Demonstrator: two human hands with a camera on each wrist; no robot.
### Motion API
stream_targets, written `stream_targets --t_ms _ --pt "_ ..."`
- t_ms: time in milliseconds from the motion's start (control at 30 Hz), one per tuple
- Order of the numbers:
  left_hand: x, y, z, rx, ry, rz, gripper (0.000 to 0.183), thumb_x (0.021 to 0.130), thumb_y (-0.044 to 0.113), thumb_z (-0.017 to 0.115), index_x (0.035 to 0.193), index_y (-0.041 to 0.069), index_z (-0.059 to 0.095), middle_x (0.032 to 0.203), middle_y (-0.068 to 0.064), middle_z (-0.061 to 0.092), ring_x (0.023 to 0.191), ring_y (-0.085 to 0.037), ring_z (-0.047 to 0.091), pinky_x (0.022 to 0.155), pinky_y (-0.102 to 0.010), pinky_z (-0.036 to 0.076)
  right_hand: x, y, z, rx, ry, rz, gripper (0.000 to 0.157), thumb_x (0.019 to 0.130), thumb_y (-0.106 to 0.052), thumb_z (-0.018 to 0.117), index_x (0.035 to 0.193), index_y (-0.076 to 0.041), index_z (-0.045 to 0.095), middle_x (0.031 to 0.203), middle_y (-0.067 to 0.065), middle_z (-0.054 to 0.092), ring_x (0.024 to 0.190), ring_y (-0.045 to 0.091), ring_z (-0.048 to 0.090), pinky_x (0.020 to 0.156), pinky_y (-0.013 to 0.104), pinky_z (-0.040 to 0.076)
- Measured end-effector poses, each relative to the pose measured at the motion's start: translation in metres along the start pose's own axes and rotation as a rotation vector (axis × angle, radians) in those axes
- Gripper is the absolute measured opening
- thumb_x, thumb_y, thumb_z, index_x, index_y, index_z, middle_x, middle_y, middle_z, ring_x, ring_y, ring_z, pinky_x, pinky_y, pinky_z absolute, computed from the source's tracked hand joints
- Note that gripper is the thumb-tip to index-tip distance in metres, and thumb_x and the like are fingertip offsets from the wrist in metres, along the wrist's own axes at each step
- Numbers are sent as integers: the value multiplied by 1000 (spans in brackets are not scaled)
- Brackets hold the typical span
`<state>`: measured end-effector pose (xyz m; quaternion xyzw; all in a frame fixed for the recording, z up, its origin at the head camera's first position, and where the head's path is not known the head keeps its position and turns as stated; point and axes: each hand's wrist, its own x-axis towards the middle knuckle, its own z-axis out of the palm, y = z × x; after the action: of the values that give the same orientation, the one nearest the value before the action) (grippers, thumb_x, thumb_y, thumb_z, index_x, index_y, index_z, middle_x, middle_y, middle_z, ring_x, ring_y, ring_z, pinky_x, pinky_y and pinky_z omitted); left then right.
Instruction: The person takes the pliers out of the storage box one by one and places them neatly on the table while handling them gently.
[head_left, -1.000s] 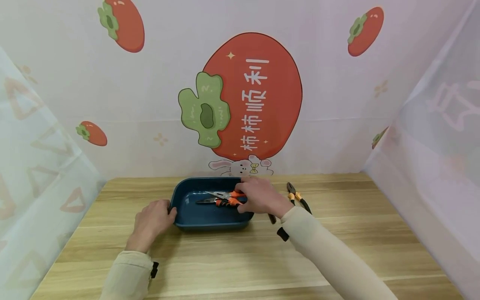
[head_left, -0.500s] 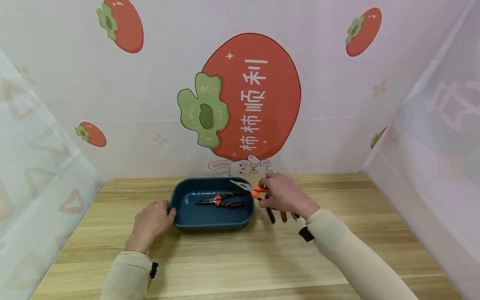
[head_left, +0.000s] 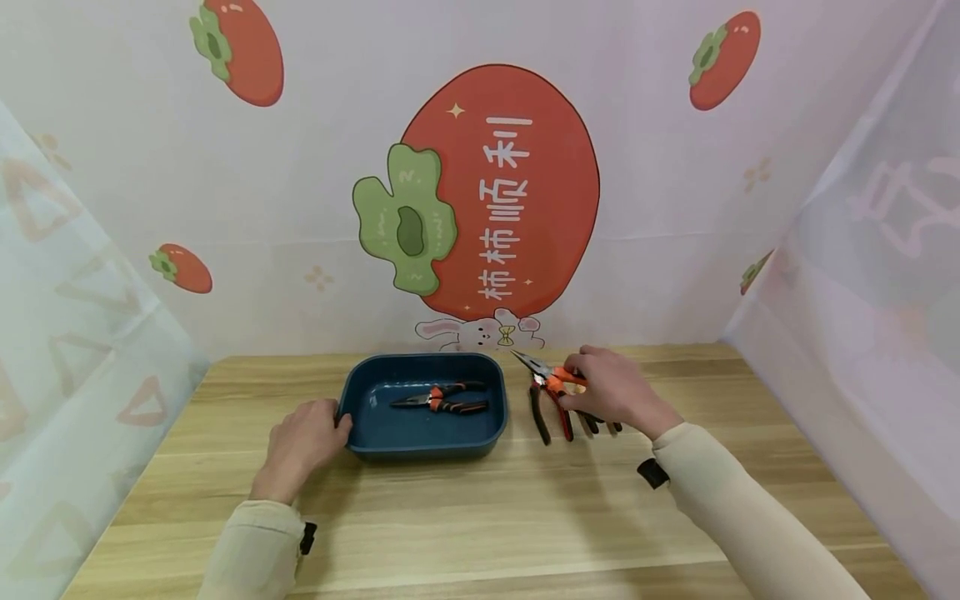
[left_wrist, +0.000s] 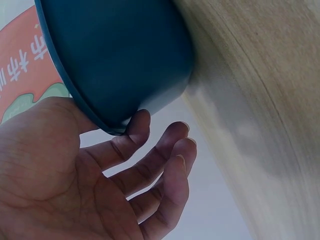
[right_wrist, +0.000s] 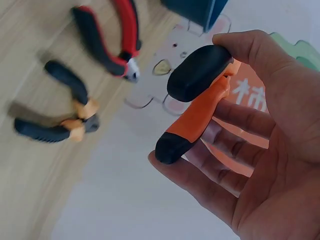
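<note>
My left hand (head_left: pixel 303 446) pinches the left rim of a dark blue rectangular tub (head_left: pixel 423 454), its thumb and index finger at the rim in the left wrist view. Inside the tub lies one pair of long-nose pliers (head_left: pixel 437 400) with orange and black handles, nose pointing left. To the right of the tub, my right hand (head_left: pixel 611 387) holds a second pair of long-nose pliers (head_left: pixel 555 382) by the handles, nose up and left. Its orange and black grips (right_wrist: pixel 200 112) sit between thumb and fingers in the right wrist view.
Beneath the right hand, red-and-black handled pliers (right_wrist: pixel 131 25) and yellow-and-black handled pliers (right_wrist: pixel 45 131) lie on the wooden table (head_left: pixel 450 533), partly hidden in the head view. A printed cloth (head_left: pixel 660 250) stands behind the table and along both sides.
My right hand has lifted the second long-nose pliers out of the tub and carried them right, over the pliers on the table. The left hand stays at the rim.
</note>
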<state>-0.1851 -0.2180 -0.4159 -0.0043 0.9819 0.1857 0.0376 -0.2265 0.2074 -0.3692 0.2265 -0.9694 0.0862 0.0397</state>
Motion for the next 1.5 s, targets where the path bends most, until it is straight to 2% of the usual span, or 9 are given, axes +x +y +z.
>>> stream_targets --t_ms 367,633,767,933,1033,1200,1500 --pt "1 -1 2 -3 2 -1 26 100 23 55 78 9 57 68 -5 50 60 -23 50 53 -35 35 -14 37 6 20 -1 172 38 82 -34 82 104 -6 71 91 4 63 67 17 55 56 37 45" --pt "1 -1 2 -1 4 15 29 101 22 54 74 11 53 66 -5 49 57 -22 49 52 -36 35 -23 54 4 47 -28 290 41 85 -38 79 107 -5 71 95 8 64 71 20 59 59 43 47" --pt "1 0 1 -1 6 14 29 101 22 54 74 11 53 66 -5 49 57 -22 48 51 -35 35 -27 60 3 68 -38 332 40 86 -36 77 108 -3 70 92 8 66 68 20 58 57 40 44" --pt "1 0 2 -1 1 10 29 101 22 54 74 11 54 66 -5 49 57 -22 49 51 -35 35 -30 69 4 127 -40 383 33 89 -33 73 101 -3 67 74 4 56 60 20 46 54 35 31" --pt "1 -1 1 -2 -2 9 28 101 22 54 75 11 54 66 -5 49 58 -22 49 52 -35 35 -32 73 5 144 -38 410 29 91 -31 72 96 -4 63 70 4 48 57 19 40 53 33 27" --pt "0 -1 0 -9 -2 12 28 101 22 53 76 11 55 66 -5 50 58 -22 49 52 -35 35 -35 76 5 149 -46 436 30 91 -29 72 97 -3 60 70 6 46 58 20 40 53 33 28" --pt "0 -1 1 -11 -1 9 27 101 22 53 77 11 56 67 -5 50 58 -22 49 52 -35 35 -36 83 11 146 -97 481 32 95 -30 70 85 -4 55 68 6 42 58 20 40 54 34 30"
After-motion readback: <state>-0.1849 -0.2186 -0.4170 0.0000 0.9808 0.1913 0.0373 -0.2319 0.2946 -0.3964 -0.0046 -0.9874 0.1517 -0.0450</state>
